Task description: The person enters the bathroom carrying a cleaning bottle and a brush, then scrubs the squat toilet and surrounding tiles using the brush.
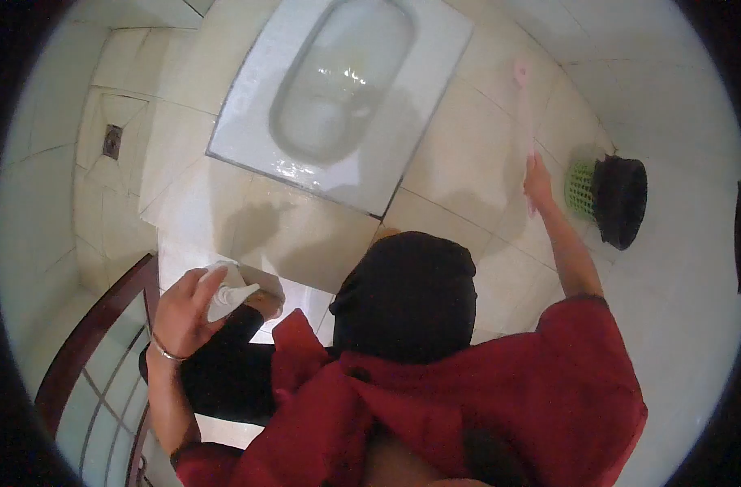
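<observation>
Right now, the left hand (182, 312) curls its fingers around a white pump bottle (224, 302), while the right hand (537, 183) wraps its fingers around a pink brush (527, 114), between the toilet (244, 122) and green basket (579, 188).

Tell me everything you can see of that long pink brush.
The brush is pale pink and looks like plastic, with a long, slim handle and a small rounded head bearing a darker pink spot. The right hand grips the handle close to its near end, which pokes out past the hand. The head points away from the person, over the beige tiles. Bristles can't be made out, nor whether the head touches the floor.
</observation>
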The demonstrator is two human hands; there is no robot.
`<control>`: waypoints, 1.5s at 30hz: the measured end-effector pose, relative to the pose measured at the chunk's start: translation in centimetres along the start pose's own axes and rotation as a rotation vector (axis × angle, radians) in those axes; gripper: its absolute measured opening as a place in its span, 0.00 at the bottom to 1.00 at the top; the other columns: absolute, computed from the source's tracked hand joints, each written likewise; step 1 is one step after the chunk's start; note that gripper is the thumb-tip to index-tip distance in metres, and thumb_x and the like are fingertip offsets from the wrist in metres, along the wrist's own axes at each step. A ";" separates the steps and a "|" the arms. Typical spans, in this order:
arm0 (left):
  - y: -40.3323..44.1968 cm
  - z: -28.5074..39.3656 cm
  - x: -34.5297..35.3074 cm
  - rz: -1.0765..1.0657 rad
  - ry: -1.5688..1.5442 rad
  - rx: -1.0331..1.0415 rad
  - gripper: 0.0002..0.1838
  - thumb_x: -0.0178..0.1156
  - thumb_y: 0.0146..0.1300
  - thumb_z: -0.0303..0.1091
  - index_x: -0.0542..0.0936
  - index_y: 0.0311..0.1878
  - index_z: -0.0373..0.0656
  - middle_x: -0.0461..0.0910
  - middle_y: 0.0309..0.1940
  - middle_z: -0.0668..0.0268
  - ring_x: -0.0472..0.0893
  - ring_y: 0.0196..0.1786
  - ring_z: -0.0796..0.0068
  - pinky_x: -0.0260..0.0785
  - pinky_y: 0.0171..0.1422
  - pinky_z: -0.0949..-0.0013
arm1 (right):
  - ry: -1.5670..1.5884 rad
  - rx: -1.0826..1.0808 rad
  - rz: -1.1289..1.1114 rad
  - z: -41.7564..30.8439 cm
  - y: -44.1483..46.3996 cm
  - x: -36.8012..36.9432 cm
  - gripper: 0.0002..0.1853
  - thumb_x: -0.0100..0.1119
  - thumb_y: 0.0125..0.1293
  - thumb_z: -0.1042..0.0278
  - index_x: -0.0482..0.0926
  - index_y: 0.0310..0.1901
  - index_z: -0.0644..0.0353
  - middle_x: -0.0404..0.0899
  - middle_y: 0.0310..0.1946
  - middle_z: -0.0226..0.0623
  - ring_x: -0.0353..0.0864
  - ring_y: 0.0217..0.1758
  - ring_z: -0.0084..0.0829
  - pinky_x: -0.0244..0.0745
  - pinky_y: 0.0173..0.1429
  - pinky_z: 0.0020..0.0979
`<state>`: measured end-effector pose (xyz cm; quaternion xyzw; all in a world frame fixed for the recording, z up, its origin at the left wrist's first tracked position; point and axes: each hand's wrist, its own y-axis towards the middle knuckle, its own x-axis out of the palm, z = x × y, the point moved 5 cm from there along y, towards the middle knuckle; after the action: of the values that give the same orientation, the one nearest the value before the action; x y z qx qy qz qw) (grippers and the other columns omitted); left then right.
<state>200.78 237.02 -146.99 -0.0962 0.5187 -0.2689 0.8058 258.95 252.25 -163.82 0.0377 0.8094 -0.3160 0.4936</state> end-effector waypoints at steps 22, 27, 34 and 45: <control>-8.6 -0.8 -1.8 -0.005 0.002 0.030 0.34 0.67 0.37 0.32 0.68 0.54 0.48 0.72 0.43 0.52 0.75 0.43 0.52 0.69 0.44 0.62 | -0.675 -0.858 -0.431 -19.1 -15.9 12.3 0.23 0.35 0.66 0.58 0.56 0.62 0.46 0.77 0.37 0.45 0.76 0.41 0.46 0.71 0.42 0.45; -11.4 -3.6 -3.2 -0.031 -0.020 0.037 0.36 0.67 0.37 0.31 0.67 0.55 0.49 0.72 0.43 0.52 0.75 0.43 0.52 0.69 0.44 0.62 | -0.774 -1.010 -0.514 -23.4 -11.0 20.0 0.20 0.37 0.63 0.65 0.63 0.57 0.51 0.78 0.33 0.46 0.79 0.32 0.45 0.74 0.32 0.42; -14.3 -4.8 -4.8 0.020 -0.020 0.016 0.35 0.68 0.37 0.31 0.68 0.54 0.47 0.73 0.44 0.52 0.76 0.41 0.52 0.70 0.42 0.62 | 0.128 -0.451 -0.796 -25.6 -25.2 19.9 0.21 0.38 0.65 0.59 0.63 0.57 0.58 0.73 0.25 0.43 0.72 0.17 0.32 0.71 0.21 0.33; -13.1 -2.6 -5.4 -0.004 -0.022 0.030 0.34 0.66 0.39 0.31 0.67 0.54 0.48 0.72 0.42 0.55 0.75 0.42 0.53 0.69 0.42 0.63 | 0.177 -0.400 -0.343 -25.9 -12.8 17.7 0.23 0.34 0.67 0.54 0.61 0.59 0.56 0.74 0.25 0.41 0.73 0.20 0.34 0.71 0.26 0.37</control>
<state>192.40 229.31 -138.19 -0.0883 0.5056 -0.2773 0.8122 225.03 251.78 -164.22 -0.1705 0.8903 -0.2242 0.3579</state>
